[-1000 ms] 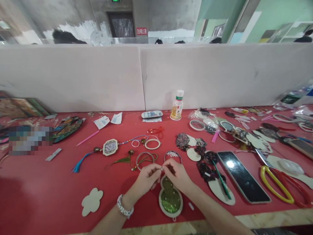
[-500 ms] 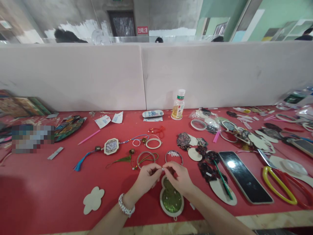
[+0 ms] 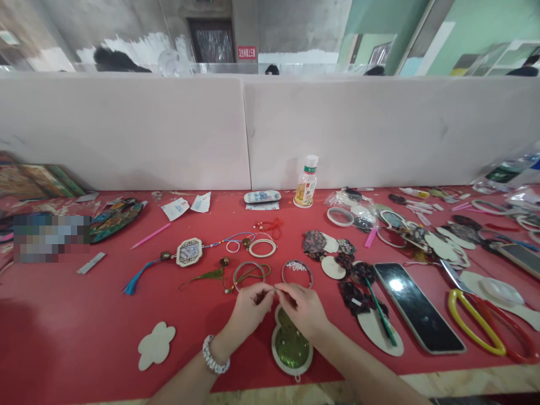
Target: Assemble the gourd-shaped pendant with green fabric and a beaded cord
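My left hand, with a braided white bracelet on its wrist, is closed in a pinch. Its fingertips meet those of my right hand, also pinched. Whatever lies between the fingertips is too small to make out. Below them a green gourd-shaped pendant with a pale rim lies on the red table, partly covered by my right hand. Just beyond the hands are a round ring holding small pale beads and another ring with green cord.
On the right lie a phone, scissors with yellow and red handles, and a green stick. A bottle stands by the white partition. A tasselled pendant and a flower-shaped piece are at left.
The view has shifted slightly, so things on the table appear a little further left. My fingertips remain together, and the small white thing seen between them earlier is now hidden.
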`<state>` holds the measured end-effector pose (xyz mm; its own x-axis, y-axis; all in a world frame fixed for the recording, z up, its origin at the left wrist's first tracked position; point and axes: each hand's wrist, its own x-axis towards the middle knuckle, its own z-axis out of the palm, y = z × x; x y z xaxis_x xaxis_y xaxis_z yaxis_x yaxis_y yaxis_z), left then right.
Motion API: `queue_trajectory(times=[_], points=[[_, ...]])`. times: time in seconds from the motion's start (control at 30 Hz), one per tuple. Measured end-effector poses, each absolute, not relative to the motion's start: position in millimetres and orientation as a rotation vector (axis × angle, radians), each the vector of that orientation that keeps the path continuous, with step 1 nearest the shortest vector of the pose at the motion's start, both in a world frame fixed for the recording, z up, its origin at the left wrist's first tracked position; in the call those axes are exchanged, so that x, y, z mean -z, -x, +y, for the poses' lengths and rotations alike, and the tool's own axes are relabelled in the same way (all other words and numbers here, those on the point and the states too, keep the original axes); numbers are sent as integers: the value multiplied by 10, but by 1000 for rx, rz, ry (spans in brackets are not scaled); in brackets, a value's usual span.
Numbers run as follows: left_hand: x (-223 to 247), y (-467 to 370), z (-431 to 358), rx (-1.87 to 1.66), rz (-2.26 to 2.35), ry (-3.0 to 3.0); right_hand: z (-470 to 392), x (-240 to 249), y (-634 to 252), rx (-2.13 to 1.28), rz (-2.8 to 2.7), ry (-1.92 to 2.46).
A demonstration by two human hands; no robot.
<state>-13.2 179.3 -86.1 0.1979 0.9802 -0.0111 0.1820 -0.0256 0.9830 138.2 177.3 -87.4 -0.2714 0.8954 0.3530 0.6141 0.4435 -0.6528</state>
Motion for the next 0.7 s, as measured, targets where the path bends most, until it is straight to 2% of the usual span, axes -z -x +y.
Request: queue_trajectory(times=[0.57,0.7], points=[[946,101,1822,-903,1172,-1247,1802,879,-1380,-594,-1962,1315],[972,95,1825,-907,1177,-1321,1813,833,-1374,-753,-1864,1362]])
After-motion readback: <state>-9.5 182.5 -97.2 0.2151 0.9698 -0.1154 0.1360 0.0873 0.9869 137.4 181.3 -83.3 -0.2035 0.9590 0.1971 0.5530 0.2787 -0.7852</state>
